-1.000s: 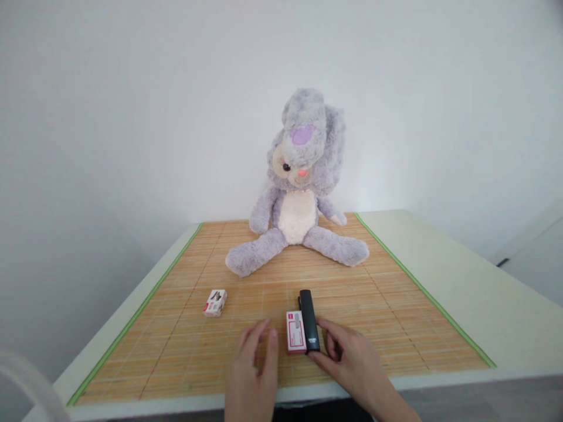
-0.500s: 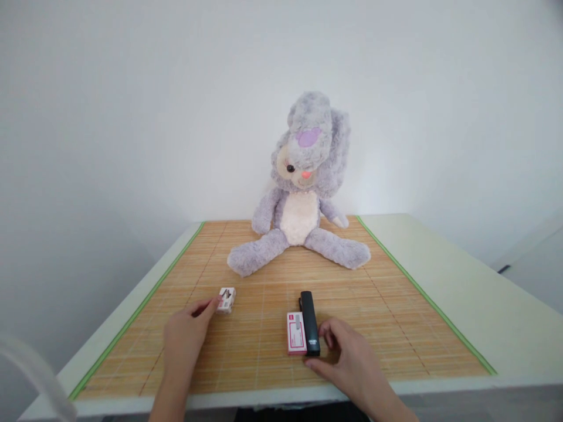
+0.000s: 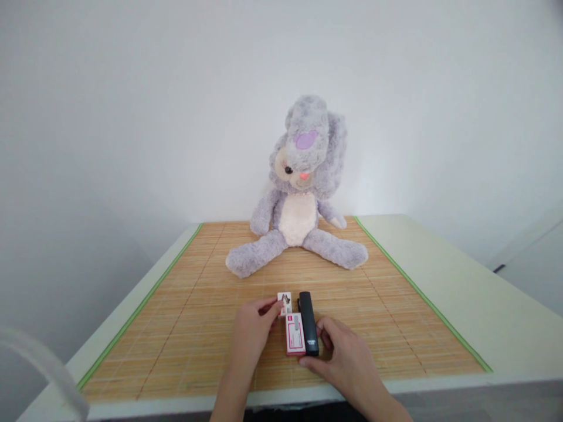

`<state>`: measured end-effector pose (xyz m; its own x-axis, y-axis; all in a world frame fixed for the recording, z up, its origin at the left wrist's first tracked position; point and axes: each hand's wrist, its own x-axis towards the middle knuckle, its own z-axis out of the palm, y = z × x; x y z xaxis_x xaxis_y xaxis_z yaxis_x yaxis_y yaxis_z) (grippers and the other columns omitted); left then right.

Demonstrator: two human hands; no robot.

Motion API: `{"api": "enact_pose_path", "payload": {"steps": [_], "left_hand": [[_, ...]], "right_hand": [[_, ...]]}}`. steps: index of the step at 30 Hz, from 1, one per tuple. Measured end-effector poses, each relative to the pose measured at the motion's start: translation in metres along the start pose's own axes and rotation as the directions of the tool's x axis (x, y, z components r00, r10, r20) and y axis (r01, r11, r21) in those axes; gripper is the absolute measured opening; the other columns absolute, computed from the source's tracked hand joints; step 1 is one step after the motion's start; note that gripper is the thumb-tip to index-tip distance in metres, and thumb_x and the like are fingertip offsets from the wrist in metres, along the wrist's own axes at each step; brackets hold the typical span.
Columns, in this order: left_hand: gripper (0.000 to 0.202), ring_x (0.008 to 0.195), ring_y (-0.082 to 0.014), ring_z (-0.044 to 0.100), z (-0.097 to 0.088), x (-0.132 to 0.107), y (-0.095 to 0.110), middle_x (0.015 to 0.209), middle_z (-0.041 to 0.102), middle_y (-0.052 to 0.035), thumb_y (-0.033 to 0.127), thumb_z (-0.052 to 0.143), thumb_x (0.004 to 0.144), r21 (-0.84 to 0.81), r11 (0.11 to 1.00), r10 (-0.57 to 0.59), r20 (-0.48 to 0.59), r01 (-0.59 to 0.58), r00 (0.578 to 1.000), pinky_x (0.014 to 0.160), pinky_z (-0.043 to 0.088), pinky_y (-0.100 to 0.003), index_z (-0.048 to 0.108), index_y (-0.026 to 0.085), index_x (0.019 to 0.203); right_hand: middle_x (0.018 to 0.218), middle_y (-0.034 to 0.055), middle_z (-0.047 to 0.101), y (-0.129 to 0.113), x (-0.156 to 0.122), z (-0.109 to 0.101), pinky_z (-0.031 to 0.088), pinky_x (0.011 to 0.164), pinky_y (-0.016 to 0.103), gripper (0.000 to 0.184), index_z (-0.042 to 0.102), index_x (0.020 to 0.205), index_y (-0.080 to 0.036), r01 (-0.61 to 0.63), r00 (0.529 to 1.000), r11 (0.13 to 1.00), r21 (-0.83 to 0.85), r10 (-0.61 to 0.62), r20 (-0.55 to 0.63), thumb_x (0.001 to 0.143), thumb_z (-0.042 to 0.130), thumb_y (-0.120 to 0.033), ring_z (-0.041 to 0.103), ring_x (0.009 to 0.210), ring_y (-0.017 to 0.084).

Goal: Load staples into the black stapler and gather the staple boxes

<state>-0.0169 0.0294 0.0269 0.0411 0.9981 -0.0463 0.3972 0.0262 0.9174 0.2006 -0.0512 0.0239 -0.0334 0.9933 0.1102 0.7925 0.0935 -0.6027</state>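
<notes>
My left hand point(image 3: 255, 328) grips a small white box point(image 3: 285, 303) with a dark picture on its top, thumb and fingers closed on its left side. Just in front of that box lies a pink-and-white box point(image 3: 295, 335) with a pink label frame. Along the right side of the pink-and-white box rests a black stapler point(image 3: 308, 322), its long axis pointing away from me. My right hand point(image 3: 345, 351) curves around the stapler's near right end, with thumb at the near edge and fingers at the side; it seems to touch the stapler lightly.
A grey-lilac plush rabbit point(image 3: 299, 217) sits at the back of the bamboo mat point(image 3: 197, 328), against the white wall. The mat has green edges and covers most of the white table point(image 3: 440, 269). A pale curved bar point(image 3: 44, 357) shows at lower left.
My left hand has carried the small white box to the right, up to the pink-and-white box and stapler. My right hand has stayed almost where it was.
</notes>
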Motion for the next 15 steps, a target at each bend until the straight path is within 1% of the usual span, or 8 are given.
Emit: {"api": "enact_pose_path", "payload": {"steps": [2,4,8,15], "left_hand": [[0.046,0.068,-0.0206,0.072,0.004,-0.002,0.003,0.090,0.080,-0.0086,0.053,0.061,0.089,-0.018,1.000,0.019,0.030,-0.019,0.999,0.065,0.056,-0.032,0.080,0.018,0.112],[0.046,0.072,-0.0216,0.073,0.007,-0.004,0.006,0.093,0.080,-0.0089,0.053,0.059,0.090,-0.029,0.999,0.036,0.037,-0.035,0.999,0.067,0.057,-0.032,0.080,0.018,0.112],[0.045,0.081,-0.0241,0.075,0.011,-0.006,0.013,0.097,0.081,-0.0092,0.052,0.059,0.090,-0.009,0.999,0.036,0.032,-0.036,0.999,0.072,0.057,-0.033,0.081,0.018,0.108],[0.043,0.085,-0.0251,0.074,0.014,-0.009,0.019,0.099,0.081,-0.0097,0.050,0.058,0.090,0.041,0.998,0.048,0.014,-0.048,0.999,0.078,0.054,-0.034,0.082,0.018,0.104]], "right_hand": [[0.078,-0.0042,0.061,0.000,0.000,0.000,0.032,0.062,0.027,0.042,0.057,0.087,-0.024,0.002,1.000,1.000,-0.004,-0.002,-0.003,0.067,0.088,-0.041,0.054,0.070,0.016],[0.077,-0.0043,0.061,-0.001,0.000,0.000,0.032,0.062,0.027,0.042,0.056,0.087,-0.024,0.006,1.000,1.000,-0.009,-0.006,-0.003,0.066,0.089,-0.040,0.053,0.070,0.016],[0.076,-0.0043,0.061,-0.001,0.001,0.000,0.031,0.063,0.027,0.041,0.056,0.085,-0.024,0.015,1.000,1.000,-0.019,-0.015,0.002,0.066,0.089,-0.039,0.052,0.069,0.015],[0.076,-0.0048,0.059,0.001,0.000,-0.001,0.032,0.063,0.027,0.038,0.055,0.084,-0.024,0.034,0.999,0.999,-0.016,-0.033,0.033,0.070,0.087,-0.039,0.052,0.069,0.015]]}}
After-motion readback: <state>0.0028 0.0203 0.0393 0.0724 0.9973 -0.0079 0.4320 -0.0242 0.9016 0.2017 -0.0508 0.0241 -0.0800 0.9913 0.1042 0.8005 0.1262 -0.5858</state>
